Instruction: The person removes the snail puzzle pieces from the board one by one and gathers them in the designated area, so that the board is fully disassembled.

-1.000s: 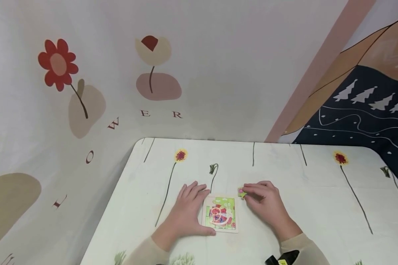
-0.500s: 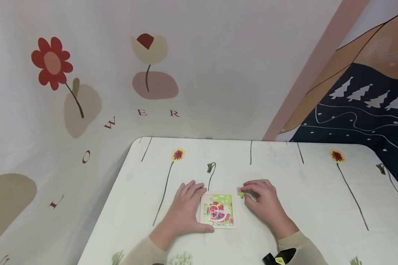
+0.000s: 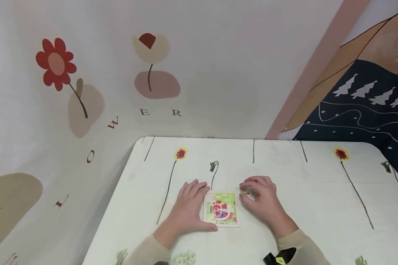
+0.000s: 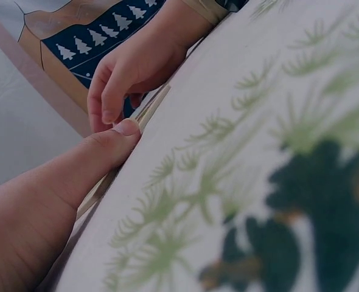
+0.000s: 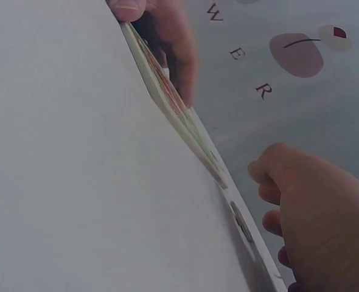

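White tablecloth [image 3: 295, 195] w/ printed flowers; flat on it, the puzzle [image 3: 230, 210], pale rim round a green pic w/ red, white & blue bits. L hand [image 3: 189, 210] at the puzzle's left side: thumb & fingers well apart, thumb along its near edge, fingertips by its far-left corner. L wrist view: thumb touching the rim.

R hand [image 3: 261, 195] just beyond the puzzle's right edge, not touching it, fingers bent toward thumb. Green piece [image 3: 244, 192] w/ a purplish patch shows betw. thumb & fingertips, right of the puzzle nr its far-right corner, mostly hidden. R wrist view: small piece low by the cloth, w/ a gap to the fingers in sight, so can't tell if R hand is clamped on it.

Beige sleeves [image 3: 149, 252] on both arms, nearer than the puzzle; black wrist gear [image 3: 286, 254] w/ yellow label on R one. Yellow-red flower print [image 3: 181, 153] far-left of the puzzle, another far-right. Behind the puzzle, pale wall cloth [image 3: 215, 73] w/ red flower & letters; navy panel w/ white trees [image 3: 361, 90] far-right of it.
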Motion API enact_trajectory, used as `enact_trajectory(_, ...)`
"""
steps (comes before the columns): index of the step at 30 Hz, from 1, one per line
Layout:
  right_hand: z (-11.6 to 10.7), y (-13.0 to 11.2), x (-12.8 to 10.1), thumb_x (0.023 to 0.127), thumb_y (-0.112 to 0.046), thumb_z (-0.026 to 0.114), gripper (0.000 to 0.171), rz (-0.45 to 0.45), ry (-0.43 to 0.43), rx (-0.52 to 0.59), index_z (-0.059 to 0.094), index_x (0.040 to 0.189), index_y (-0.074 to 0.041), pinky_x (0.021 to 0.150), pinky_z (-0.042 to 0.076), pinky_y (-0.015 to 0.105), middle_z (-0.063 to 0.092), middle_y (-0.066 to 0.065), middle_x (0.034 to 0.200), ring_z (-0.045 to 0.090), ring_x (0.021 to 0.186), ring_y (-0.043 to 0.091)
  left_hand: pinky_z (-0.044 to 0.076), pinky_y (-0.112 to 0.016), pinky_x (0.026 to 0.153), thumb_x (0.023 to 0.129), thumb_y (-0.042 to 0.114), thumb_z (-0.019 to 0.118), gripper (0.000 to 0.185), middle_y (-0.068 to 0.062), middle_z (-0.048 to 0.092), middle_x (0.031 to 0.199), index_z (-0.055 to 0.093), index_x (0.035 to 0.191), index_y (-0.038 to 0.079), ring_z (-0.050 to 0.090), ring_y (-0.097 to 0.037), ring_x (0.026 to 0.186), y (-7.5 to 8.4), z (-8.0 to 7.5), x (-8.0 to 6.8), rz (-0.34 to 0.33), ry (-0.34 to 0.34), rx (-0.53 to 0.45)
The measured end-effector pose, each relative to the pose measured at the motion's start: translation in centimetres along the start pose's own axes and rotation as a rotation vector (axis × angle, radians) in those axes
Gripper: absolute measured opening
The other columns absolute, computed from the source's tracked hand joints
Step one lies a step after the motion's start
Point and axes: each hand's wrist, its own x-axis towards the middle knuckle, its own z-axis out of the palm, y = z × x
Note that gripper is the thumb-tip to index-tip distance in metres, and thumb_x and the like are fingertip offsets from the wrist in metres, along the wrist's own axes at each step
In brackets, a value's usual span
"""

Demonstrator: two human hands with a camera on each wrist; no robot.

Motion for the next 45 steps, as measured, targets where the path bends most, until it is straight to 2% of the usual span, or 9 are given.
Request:
enact_trajectory(6,1.1,-1.5,0.3,0.073,-0.040,0.081,0.031,-0.064,-0.055,-0.027,0.073,0.099,-0.026,0.089,0.025,0.047,0.059,-0.013,0.105,0.043,0.107,0.015,0.016,-0.058,0.112,0.052,0.096,0.050,0.122,0.000,0.038,0.148,0.043,0.143,0.015,0.023,-0.030,0.141,0.2,-0.2,0.1,0.002,-0.014,0.000)
enact_trajectory(10,2.1,-2.7,0.3,0.071,-0.045,0.081,0.032,-0.086,-0.057,-0.067,0.073,0.096,-0.027,0.089,0.025,0.048,0.058,-0.011,0.104,0.043,0.106,0.015,0.016,-0.058,0.111,0.053,0.096,0.051,0.122,0.000,0.038,0.149,0.043,0.143,0.014,0.023,-0.030,0.141,0.2,-0.4,0.2,0.013,-0.014,0.004)
enact_trajectory(14,3.0,-4.0,0.3,0.071,-0.048,0.080,0.031,-0.097,-0.098,-0.112,0.072,0.094,-0.029,0.089,0.025,0.049,0.055,-0.011,0.100,0.042,0.103,0.017,0.016,-0.058,0.112,0.052,0.096,0.050,0.122,0.000,0.036,0.149,0.043,0.143,0.015,0.023,-0.030,0.141,0.2,-0.4,0.1,0.009,-0.017,0.014)
enact_trajectory(20,3.4,-5.1,0.1,0.069,-0.046,0.080,0.027,-0.043,-0.112,-0.168,0.073,0.090,-0.030,0.089,0.025,0.048,0.054,-0.013,0.096,0.042,0.100,0.016,0.015,-0.057,0.112,0.052,0.096,0.050,0.121,0.001,0.036,0.149,0.043,0.143,0.015,0.023,-0.030,0.141,0.2,-0.5,-0.1,0.008,-0.020,0.014)
enact_trajectory(24,3.2,-5.6,0.1,0.073,-0.043,0.080,0.023,-0.012,-0.124,-0.182,0.074,0.090,-0.029,0.087,0.026,0.046,0.053,-0.013,0.096,0.042,0.099,0.016,0.016,-0.058,0.111,0.052,0.096,0.050,0.121,0.001,0.037,0.149,0.044,0.142,0.015,0.024,-0.030,0.141,0.1,-0.5,-0.1,0.013,-0.003,0.017)
enact_trajectory(32,3.0,-6.3,0.2,0.080,-0.046,0.076,0.025,0.058,-0.226,-0.237,0.069,0.096,-0.028,0.094,0.024,0.051,0.053,-0.012,0.096,0.043,0.106,0.022,0.017,-0.059,0.111,0.052,0.096,0.051,0.121,0.001,0.037,0.149,0.045,0.142,0.015,0.024,-0.030,0.141,0.1,-0.4,-0.1,0.015,-0.005,0.010)
enact_trajectory(36,2.9,-6.5,0.3,0.081,-0.044,0.076,0.027,0.091,-0.259,-0.228,0.066,0.099,-0.027,0.096,0.021,0.052,0.051,-0.011,0.098,0.041,0.108,0.023,0.016,-0.059,0.111,0.052,0.095,0.051,0.121,0.001,0.036,0.149,0.044,0.142,0.015,0.023,-0.031,0.141,0.1,-0.5,-0.1,0.014,-0.013,0.004)
enact_trajectory(45,3.1,-6.3,0.2,0.081,-0.043,0.076,0.027,0.116,-0.267,-0.207,0.064,0.100,-0.028,0.096,0.019,0.050,0.050,-0.012,0.097,0.040,0.106,0.020,0.014,-0.057,0.112,0.053,0.096,0.050,0.121,0.001,0.035,0.150,0.041,0.144,0.017,0.021,-0.029,0.142,0.0,-0.2,0.0,0.005,-0.025,0.000)
